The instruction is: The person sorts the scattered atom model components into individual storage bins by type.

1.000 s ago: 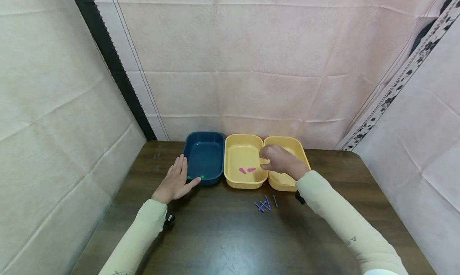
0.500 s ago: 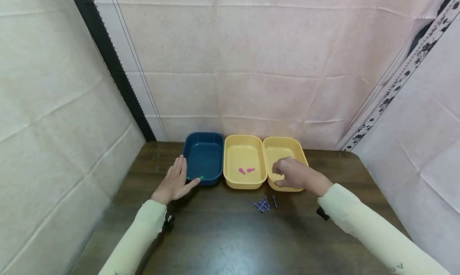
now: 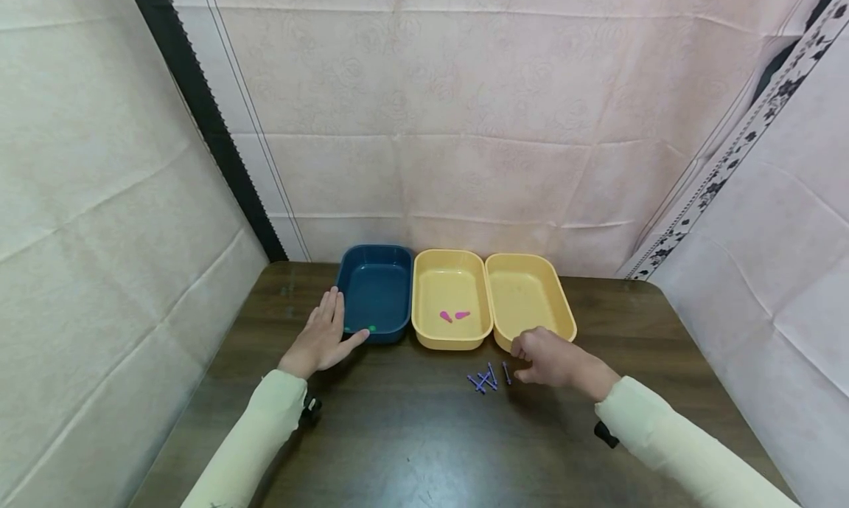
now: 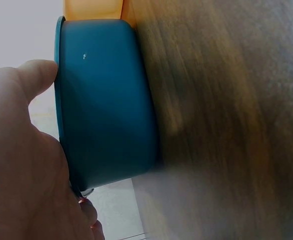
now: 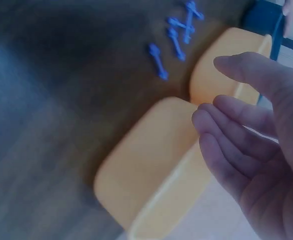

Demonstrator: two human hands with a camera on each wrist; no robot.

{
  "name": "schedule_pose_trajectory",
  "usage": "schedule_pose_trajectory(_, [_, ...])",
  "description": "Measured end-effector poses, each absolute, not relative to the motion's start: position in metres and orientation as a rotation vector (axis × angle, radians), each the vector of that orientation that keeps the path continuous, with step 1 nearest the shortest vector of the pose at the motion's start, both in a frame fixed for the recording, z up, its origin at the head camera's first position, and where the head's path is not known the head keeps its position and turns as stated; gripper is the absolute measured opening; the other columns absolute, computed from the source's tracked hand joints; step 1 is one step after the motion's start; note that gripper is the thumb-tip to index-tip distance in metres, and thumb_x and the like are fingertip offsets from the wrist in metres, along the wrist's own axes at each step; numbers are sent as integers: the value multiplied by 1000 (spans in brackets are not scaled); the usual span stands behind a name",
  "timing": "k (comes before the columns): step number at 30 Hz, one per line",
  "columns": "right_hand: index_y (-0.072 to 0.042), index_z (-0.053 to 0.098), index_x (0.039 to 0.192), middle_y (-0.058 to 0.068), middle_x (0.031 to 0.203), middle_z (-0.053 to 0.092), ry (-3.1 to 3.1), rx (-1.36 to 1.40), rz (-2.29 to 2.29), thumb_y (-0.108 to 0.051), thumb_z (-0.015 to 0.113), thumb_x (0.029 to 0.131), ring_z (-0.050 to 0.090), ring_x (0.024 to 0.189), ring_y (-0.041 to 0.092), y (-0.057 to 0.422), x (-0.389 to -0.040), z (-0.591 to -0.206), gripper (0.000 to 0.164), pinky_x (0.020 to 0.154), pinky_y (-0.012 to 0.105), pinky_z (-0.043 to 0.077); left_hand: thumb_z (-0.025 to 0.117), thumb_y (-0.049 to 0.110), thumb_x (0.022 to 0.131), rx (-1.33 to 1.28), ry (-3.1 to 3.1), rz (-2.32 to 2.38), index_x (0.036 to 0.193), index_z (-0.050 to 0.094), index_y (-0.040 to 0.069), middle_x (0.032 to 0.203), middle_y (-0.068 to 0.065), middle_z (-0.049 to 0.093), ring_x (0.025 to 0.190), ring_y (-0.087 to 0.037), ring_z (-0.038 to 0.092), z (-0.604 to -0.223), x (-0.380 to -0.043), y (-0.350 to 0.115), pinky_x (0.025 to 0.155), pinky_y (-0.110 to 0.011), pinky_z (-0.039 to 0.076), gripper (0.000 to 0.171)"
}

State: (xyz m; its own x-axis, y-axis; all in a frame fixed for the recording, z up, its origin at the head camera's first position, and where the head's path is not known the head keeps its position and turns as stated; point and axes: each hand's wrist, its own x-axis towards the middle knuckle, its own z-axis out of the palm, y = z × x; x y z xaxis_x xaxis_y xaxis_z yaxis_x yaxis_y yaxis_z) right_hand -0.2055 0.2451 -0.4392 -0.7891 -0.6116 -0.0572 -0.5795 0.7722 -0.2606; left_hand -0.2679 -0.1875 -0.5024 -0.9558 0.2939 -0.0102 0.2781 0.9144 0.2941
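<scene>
My left hand (image 3: 323, 337) rests with straight fingers along the near left corner of a dark blue bin (image 3: 378, 290). In the left wrist view its thumb (image 4: 39, 77) touches the rim of that bin. My right hand (image 3: 552, 358) is over the near edge of the right yellow bin (image 3: 527, 294), with nothing between thumb and fingers. Just left of its fingertips lies a single small blue-purple double-ended stick (image 3: 507, 373). Several more such sticks (image 3: 483, 381) lie crossed in a little heap on the table; the right wrist view shows knobbed ends on the sticks (image 5: 158, 62).
Two pink drop-shaped pieces (image 3: 446, 316) lie in the middle yellow bin (image 3: 452, 272). Small green pieces (image 3: 372, 329) sit at the near end of the blue bin. The three bins stand side by side at the back of the wooden table (image 3: 411, 434), against a pale cloth (image 3: 424, 176).
My right hand has moved from over the yellow bins rightward, then down toward the table by the sticks. The left hand has stayed in place on the blue bin.
</scene>
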Motion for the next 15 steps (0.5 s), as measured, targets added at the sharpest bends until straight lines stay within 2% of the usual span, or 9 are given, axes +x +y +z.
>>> schedule_pose_trajectory(3, [-17, 62, 70, -4, 67, 61, 2820, -968, -366, -18, 78, 78, 46, 60, 2, 246, -203, -451, 18, 55, 20, 43, 43, 65, 93, 455, 3017, 464, 154, 3, -3, 163, -20, -5, 151, -40, 0, -503, -268, -188, 121, -59, 12, 100])
schedule_pose_trajectory(8, [-14, 63, 70, -1, 65, 60, 2847, -942, -411, -17, 77, 79, 40, 56, 0, 245, -199, -470, 17, 50, 18, 37, 41, 66, 93, 444, 3010, 475, 154, 1, -1, 163, -19, -7, 152, -37, -3, -505, -269, -189, 122, -57, 10, 100])
schedule_pose_trajectory(11, [-13, 60, 67, -2, 63, 54, 2885, -881, -461, -17, 77, 79, 37, 54, 0, 243, -197, -481, 22, 48, 17, 33, 40, 67, 93, 453, 3013, 481, 154, 1, -2, 163, -20, -6, 152, -38, -3, -506, -269, -188, 121, -58, 11, 100])
schedule_pose_trajectory(15, [-7, 57, 64, -9, 59, 40, 2945, -792, -478, -19, 77, 79, 32, 51, 0, 241, -195, -495, 29, 46, 17, 26, 39, 69, 92, 458, 3018, 480, 154, 1, -2, 163, -19, -7, 152, -38, -2, -506, -268, -188, 121, -58, 10, 102])
